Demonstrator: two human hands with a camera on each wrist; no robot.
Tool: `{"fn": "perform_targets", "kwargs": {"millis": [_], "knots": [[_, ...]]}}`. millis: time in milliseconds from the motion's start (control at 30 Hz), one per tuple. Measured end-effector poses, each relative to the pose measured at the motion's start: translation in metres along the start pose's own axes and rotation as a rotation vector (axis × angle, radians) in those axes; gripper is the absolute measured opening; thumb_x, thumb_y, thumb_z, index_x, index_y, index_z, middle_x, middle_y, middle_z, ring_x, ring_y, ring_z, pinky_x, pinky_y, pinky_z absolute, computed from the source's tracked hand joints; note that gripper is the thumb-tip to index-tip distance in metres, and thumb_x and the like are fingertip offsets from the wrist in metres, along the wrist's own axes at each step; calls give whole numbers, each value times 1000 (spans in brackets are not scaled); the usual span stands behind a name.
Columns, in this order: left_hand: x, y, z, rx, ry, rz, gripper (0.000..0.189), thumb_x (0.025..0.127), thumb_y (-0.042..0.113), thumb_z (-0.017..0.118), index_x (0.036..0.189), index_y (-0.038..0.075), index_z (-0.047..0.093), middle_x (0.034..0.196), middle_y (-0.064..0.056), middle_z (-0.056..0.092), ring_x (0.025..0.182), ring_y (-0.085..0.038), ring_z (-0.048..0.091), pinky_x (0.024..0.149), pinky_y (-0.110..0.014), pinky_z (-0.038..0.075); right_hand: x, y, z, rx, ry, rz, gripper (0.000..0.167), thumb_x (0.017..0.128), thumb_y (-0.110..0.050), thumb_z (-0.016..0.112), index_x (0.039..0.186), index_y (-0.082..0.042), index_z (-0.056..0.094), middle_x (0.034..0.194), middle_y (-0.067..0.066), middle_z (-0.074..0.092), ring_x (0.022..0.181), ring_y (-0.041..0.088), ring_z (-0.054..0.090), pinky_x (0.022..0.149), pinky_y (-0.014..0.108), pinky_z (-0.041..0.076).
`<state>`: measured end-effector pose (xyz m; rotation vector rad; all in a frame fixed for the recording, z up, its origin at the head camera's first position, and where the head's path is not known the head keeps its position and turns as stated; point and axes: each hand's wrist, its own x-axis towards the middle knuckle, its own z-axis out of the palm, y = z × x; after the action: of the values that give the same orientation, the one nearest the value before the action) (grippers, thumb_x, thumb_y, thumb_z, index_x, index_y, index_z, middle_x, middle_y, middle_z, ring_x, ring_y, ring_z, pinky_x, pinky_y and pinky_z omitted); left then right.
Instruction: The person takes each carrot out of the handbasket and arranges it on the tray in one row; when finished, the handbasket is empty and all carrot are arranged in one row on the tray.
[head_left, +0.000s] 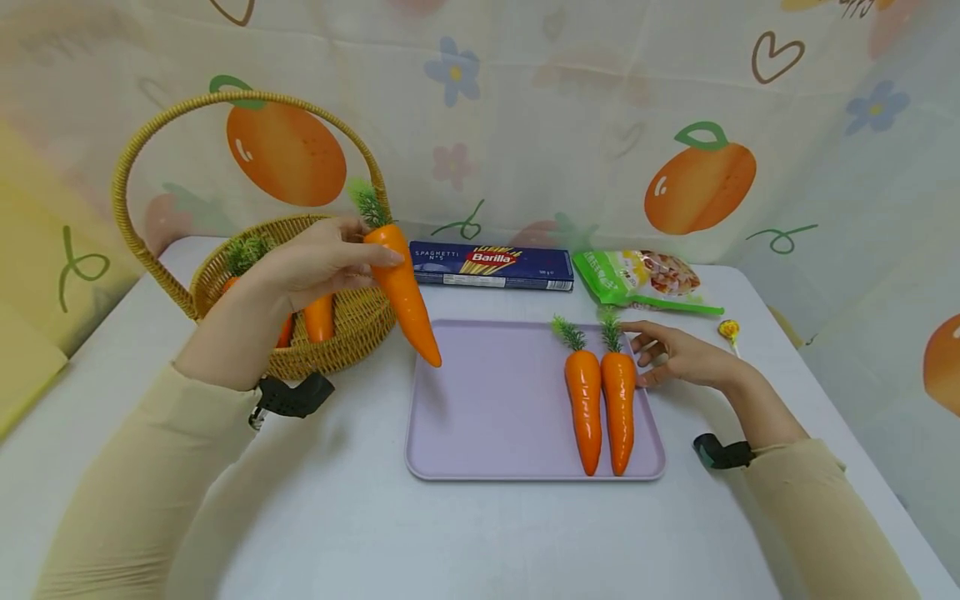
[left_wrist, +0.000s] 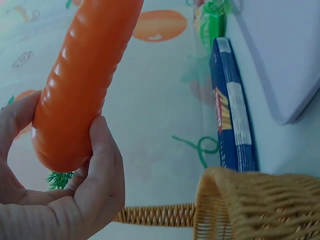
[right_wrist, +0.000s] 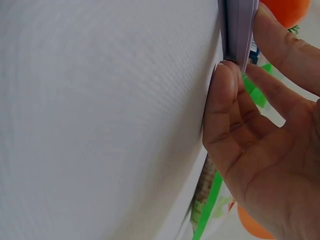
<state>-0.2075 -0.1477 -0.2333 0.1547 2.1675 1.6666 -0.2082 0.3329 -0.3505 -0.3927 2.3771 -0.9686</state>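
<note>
My left hand [head_left: 322,258] holds an orange carrot [head_left: 405,287] with a green leafy top. In the left wrist view, thumb and fingers grip this carrot [left_wrist: 80,85] round its thick end. Its tip points down over the left edge of the lilac tray [head_left: 495,400]. Two more carrots, a left one [head_left: 584,408] and a right one [head_left: 618,408], lie side by side at the tray's right. At the tray's right edge, my right hand [head_left: 678,357] has its thumb and fingers on either side of the rim [right_wrist: 240,30].
Behind my left hand stands a wicker basket [head_left: 360,333] with a tall handle, more carrots [head_left: 318,319] inside. A blue spaghetti box [head_left: 491,265] and a green snack bag [head_left: 648,282] lie behind the tray. Right of it is a yellow lollipop [head_left: 729,330]. A printed cloth hangs behind.
</note>
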Motion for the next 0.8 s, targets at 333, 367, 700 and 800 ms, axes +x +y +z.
{"fn": "perform_targets", "kwargs": {"millis": [333, 367, 700, 800], "knots": [[6, -4, 25, 7, -91, -30, 52, 94, 18, 64, 133, -2, 36, 124, -12, 51, 97, -14, 60, 84, -18, 58, 0, 0, 0, 0, 4, -2, 82, 83, -8, 73, 152, -7, 30, 124, 20, 43, 103, 24, 48, 78, 20, 56], [7, -5, 28, 5, -97, -32, 52, 94, 18, 64, 133, -2, 36, 125, -13, 51, 100, -15, 61, 86, -19, 58, 0, 0, 0, -1, 4, -3, 82, 82, -8, 73, 152, -7, 30, 124, 20, 43, 103, 24, 48, 78, 20, 56], [18, -12, 54, -28, -139, -80, 49, 94, 11, 64, 131, -2, 35, 130, -14, 46, 111, -23, 56, 89, -25, 60, 0, 1, 1, -9, 6, -27, 81, 83, -11, 73, 151, -5, 30, 123, 18, 43, 101, 22, 48, 78, 19, 55], [20, -14, 62, -24, -144, -98, 48, 92, 11, 65, 129, -1, 37, 128, -13, 47, 110, -23, 57, 91, -28, 60, 0, 1, 1, -7, 8, -18, 81, 83, -10, 73, 152, -6, 30, 123, 18, 43, 101, 23, 48, 78, 20, 55]]}}
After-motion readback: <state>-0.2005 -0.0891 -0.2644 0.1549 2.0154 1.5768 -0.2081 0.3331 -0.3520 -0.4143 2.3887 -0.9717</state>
